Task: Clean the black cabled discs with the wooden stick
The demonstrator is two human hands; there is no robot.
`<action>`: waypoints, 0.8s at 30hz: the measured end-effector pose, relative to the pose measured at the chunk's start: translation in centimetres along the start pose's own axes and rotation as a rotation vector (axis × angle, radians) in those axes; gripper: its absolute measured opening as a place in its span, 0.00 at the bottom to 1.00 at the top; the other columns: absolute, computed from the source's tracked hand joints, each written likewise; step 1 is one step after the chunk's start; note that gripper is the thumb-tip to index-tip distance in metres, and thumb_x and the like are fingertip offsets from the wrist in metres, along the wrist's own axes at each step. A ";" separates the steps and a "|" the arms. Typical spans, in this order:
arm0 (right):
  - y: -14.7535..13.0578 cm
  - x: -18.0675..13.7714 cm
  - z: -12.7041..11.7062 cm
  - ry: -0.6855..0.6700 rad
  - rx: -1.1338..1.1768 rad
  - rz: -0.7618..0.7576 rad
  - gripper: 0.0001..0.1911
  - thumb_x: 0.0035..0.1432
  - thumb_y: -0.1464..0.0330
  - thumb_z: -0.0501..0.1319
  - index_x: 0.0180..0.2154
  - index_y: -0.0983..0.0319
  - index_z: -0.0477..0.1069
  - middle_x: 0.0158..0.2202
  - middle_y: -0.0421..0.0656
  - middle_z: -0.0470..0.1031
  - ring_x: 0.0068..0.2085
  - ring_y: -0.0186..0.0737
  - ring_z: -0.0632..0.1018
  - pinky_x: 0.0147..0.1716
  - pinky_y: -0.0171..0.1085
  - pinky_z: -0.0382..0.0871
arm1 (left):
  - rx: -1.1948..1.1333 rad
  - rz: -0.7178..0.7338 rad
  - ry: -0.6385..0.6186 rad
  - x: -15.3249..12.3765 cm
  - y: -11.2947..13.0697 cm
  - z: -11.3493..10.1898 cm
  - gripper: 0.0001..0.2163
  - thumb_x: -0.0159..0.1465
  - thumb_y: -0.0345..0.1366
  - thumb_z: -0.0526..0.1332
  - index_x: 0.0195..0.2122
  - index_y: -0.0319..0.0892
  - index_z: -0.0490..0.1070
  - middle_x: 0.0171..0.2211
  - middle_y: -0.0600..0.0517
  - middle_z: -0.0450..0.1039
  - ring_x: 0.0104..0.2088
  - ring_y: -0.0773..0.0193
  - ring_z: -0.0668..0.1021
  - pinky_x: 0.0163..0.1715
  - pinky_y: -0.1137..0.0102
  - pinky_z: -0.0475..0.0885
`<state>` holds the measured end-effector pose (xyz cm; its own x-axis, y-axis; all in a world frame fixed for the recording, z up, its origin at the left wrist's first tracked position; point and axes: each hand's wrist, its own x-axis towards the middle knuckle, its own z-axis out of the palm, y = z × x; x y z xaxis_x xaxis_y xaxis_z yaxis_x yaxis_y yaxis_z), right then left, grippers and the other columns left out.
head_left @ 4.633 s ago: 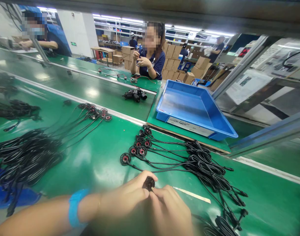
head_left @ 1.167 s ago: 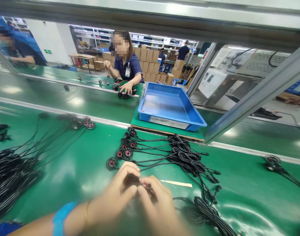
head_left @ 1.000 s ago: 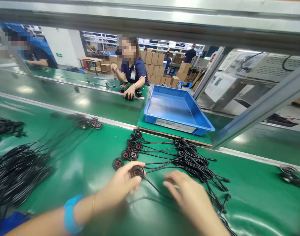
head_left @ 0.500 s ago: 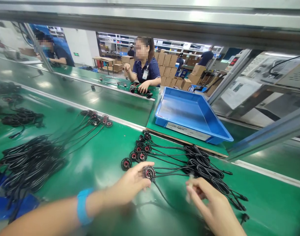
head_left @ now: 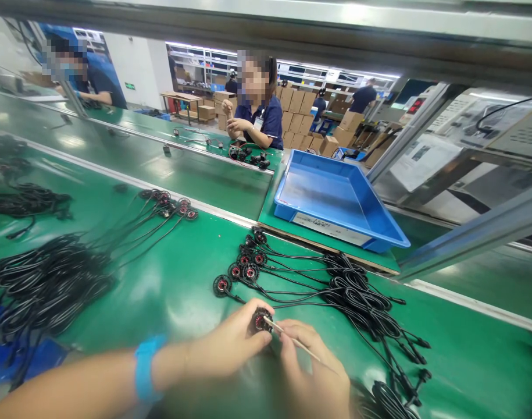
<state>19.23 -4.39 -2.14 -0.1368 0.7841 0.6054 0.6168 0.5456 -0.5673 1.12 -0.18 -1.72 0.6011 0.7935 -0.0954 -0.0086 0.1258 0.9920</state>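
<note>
My left hand (head_left: 237, 337), with a blue band at the wrist, is closed on a round black part with a red ring (head_left: 260, 320), gripped at its edge. A thin pale stick (head_left: 298, 344), like a swab stick, is pinched in my right hand (head_left: 311, 364). Its tip touches or lies right over the face of the round part; which, I cannot tell. Just beyond my hands, several similar round parts (head_left: 250, 272) lie grouped on the green worktop (head_left: 161, 302). Their black cables (head_left: 357, 291) run right into coiled bundles.
Another heap of black cables (head_left: 47, 285) with round ends (head_left: 185, 208) lies to the left. A blue tray (head_left: 335, 192) stands beyond the worktop's rail. A co-worker (head_left: 259, 110) sits across the line, hands raised. A metal post (head_left: 479, 203) slants up at right.
My right hand has moved left, bringing the stick to the round part. My left hand has turned the part and lowered it slightly. The co-worker's hands have come together.
</note>
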 end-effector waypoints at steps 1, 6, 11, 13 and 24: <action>0.1 -0.1 0.1 0.006 -0.003 0.006 0.10 0.63 0.74 0.57 0.45 0.58 0.68 0.39 0.41 0.77 0.38 0.35 0.80 0.38 0.32 0.76 | -0.006 -0.007 -0.003 0.1 0.0 0.0 0.13 0.66 0.38 0.59 0.50 0.44 0.62 0.35 0.54 0.65 0.35 0.64 0.68 0.39 0.69 0.67; 0.5 0.7 0.0 -0.082 0.046 0.043 0.08 0.65 0.73 0.55 0.43 0.58 0.69 0.40 0.41 0.76 0.40 0.35 0.79 0.39 0.32 0.75 | 0.106 -0.026 -0.069 0.1 0.5 -0.2 0.10 0.65 0.34 0.57 0.47 0.42 0.61 0.38 0.52 0.65 0.38 0.63 0.68 0.41 0.68 0.67; 0.5 2.8 -0.9 -0.399 0.175 -0.025 0.10 0.67 0.74 0.49 0.41 0.59 0.67 0.37 0.41 0.74 0.38 0.35 0.77 0.38 0.34 0.72 | 0.265 0.001 -0.129 0.1 0.7 -0.1 0.11 0.61 0.29 0.57 0.45 0.41 0.62 0.42 0.49 0.67 0.44 0.59 0.69 0.48 0.64 0.66; 0.3 3.2 -1.0 -0.458 0.188 -0.030 0.10 0.68 0.73 0.48 0.40 0.59 0.67 0.36 0.41 0.73 0.36 0.35 0.76 0.37 0.35 0.71 | 0.249 -0.008 -0.113 0.2 0.7 0.0 0.09 0.61 0.28 0.56 0.43 0.41 0.62 0.40 0.51 0.66 0.43 0.60 0.69 0.47 0.64 0.67; 1.2 2.0 -0.5 -0.180 0.198 -0.019 0.09 0.66 0.75 0.53 0.44 0.59 0.68 0.39 0.43 0.74 0.42 0.37 0.77 0.41 0.36 0.74 | 0.088 0.015 -0.118 0.6 -0.3 -0.5 0.08 0.63 0.30 0.56 0.44 0.41 0.63 0.36 0.54 0.64 0.39 0.63 0.67 0.45 0.66 0.66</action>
<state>20.05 -2.30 -1.36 -0.2933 0.8037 0.5177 0.4517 0.5938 -0.6659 1.05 0.52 -2.12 0.6916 0.7183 -0.0756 0.0489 0.0579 0.9971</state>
